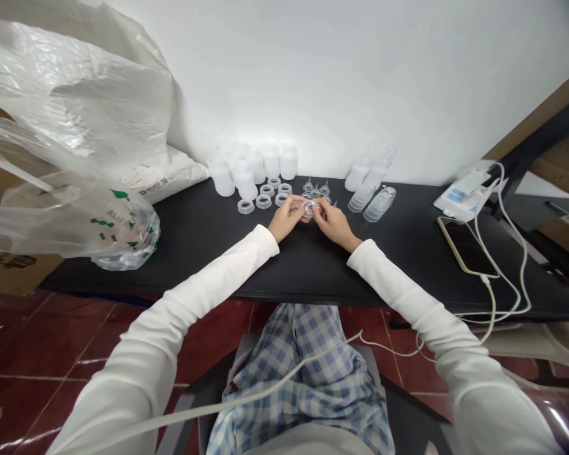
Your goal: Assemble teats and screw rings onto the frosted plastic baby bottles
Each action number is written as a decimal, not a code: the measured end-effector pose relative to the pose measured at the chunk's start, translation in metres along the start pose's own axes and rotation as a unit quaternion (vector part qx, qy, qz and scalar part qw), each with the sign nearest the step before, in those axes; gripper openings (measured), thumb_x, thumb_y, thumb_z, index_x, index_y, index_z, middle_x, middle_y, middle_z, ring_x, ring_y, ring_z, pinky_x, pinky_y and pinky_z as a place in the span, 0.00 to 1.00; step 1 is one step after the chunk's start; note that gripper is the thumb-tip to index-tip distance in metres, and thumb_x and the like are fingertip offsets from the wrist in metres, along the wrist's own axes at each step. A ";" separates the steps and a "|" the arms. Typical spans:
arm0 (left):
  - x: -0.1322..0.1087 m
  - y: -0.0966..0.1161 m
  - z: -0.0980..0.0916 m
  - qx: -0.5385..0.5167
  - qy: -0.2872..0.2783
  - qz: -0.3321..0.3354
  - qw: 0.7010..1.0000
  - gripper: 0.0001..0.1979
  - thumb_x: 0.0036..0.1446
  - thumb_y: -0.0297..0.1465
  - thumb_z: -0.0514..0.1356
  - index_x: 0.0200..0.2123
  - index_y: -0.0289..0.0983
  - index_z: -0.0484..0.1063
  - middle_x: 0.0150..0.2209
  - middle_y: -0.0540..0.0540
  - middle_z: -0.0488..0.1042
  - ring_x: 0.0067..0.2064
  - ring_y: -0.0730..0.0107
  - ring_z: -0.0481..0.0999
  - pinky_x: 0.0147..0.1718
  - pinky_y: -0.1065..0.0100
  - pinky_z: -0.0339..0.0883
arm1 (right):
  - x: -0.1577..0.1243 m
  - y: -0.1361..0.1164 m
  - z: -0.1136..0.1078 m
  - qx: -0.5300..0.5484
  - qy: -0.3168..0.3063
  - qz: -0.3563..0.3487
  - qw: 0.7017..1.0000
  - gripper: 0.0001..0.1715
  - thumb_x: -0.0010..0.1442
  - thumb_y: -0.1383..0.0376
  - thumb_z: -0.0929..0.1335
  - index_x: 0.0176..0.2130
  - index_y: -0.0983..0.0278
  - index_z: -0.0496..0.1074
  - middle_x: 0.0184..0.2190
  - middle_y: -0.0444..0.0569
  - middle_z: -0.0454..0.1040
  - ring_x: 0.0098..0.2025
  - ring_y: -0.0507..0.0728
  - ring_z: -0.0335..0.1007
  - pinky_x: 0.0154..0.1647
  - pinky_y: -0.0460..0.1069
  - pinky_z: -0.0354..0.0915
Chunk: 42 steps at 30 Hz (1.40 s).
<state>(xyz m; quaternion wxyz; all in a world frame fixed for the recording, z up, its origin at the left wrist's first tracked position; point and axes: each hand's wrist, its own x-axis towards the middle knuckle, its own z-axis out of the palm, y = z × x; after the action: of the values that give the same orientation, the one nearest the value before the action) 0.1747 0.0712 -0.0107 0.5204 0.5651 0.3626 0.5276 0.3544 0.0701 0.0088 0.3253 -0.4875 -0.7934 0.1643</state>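
My left hand and my right hand meet above the black table. Between their fingertips is a clear bottle ring, gripped from both sides; whether a teat sits inside it I cannot make out. Just behind my fingers stand several clear bottle teats, partly hidden by the hands. Several translucent screw rings lie to the left of them. Farther back on the left, white baby bottles stand in a group. To the right are bottles with teats fitted and clear caps.
A large white plastic sack and a clear bag with green print crowd the table's left end. At the right lie a phone, white cables and a white-and-blue box. A white wall rises behind the table.
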 end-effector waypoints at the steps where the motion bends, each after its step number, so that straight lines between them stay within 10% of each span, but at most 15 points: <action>1: -0.001 0.000 0.000 0.004 -0.005 0.005 1.000 0.16 0.60 0.36 0.68 0.45 0.37 0.68 0.37 0.48 0.80 0.35 0.72 0.81 0.40 0.66 0.78 | 0.000 -0.001 0.000 0.002 0.001 0.006 1.000 0.23 0.69 0.53 0.60 0.52 0.62 0.72 0.30 0.47 0.76 0.30 0.56 0.71 0.33 0.48 0.58; 28: -0.008 0.016 0.007 0.209 0.046 0.072 0.974 0.10 0.55 0.19 0.61 0.35 0.40 0.66 0.23 0.56 0.68 0.26 0.73 0.71 0.32 0.69 0.65 | 0.000 -0.011 0.008 0.004 0.010 -0.004 1.000 0.06 0.63 0.60 0.65 0.38 0.60 0.67 0.30 0.44 0.76 0.27 0.53 0.69 0.30 0.47 0.57; 42: 0.006 0.006 -0.003 0.197 0.038 0.090 0.976 0.08 0.60 0.33 0.65 0.39 0.41 0.67 0.27 0.52 0.70 0.28 0.71 0.73 0.33 0.67 0.69 | 0.007 0.009 0.009 0.093 -0.041 -0.060 0.993 0.17 0.69 0.50 0.61 0.46 0.59 0.62 0.32 0.44 0.74 0.26 0.53 0.67 0.32 0.49 0.64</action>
<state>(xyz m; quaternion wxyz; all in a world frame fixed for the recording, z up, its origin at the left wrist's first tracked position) 0.1719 0.0763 -0.0040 0.3352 0.6664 0.4268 0.5113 0.3522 0.0814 -0.0007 0.3456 -0.3996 -0.8151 0.2378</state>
